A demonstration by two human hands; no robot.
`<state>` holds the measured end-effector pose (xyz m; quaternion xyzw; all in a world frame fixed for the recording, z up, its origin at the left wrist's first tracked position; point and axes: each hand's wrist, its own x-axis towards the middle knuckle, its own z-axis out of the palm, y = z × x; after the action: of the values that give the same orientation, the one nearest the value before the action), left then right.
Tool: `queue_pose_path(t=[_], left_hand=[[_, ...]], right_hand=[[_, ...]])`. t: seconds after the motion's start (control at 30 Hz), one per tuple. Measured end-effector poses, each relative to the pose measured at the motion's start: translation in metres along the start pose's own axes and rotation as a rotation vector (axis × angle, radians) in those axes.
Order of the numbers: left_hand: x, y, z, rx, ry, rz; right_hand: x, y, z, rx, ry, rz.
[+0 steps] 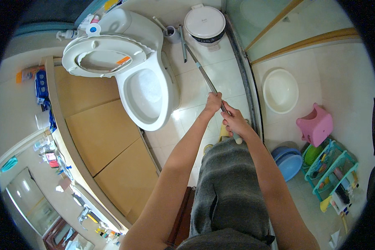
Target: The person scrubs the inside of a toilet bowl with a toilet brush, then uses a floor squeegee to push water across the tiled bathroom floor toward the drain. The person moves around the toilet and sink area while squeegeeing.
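Observation:
My left hand (213, 102) is closed around the metal pole of a long-handled floor tool (207, 78). Just below it, my right hand (235, 121) grips the same pole near its pale rounded end. The pole runs up and away from me to a narrow grey head (183, 43), which rests on the tiled floor between the toilet brush holder (172, 35) and a white lidded bin (205, 23). Left of the pole stands a white toilet (147, 97) with its lid and seat raised.
A dark door track (245, 75) edges the shower area on the right. Beyond it are a white basin (280, 90), a pink stool (315, 125), blue basins (288, 164) and a teal rack (329, 173). Brown cabinet doors (112, 134) line the left side under a cluttered counter.

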<state>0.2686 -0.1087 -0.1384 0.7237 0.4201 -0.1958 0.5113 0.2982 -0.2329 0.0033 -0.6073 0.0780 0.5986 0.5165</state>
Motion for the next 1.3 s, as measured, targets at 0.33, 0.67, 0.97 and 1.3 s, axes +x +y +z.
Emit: queue_pose_path(t=[0.33, 0.67, 0.97, 1.3], left_hand=[[0.003, -0.035, -0.007, -0.141, 0.056, -0.149], [0.037, -0.023, 0.039, 0.73, -0.207, 0.547], [-0.024, -0.008, 0.059, 0.365, -0.068, 0.393], [0.056, -0.004, 0.0, 0.505, -0.107, 0.317]], right_hand=[[0.016, 0.001, -0.003, -0.022, -0.116, 0.089], [0.023, 0.023, -0.051, 0.248, -0.062, 0.212], [-0.033, 0.002, -0.051, 0.287, -0.049, 0.223], [0.061, -0.003, -0.035, 0.36, -0.087, 0.21]])
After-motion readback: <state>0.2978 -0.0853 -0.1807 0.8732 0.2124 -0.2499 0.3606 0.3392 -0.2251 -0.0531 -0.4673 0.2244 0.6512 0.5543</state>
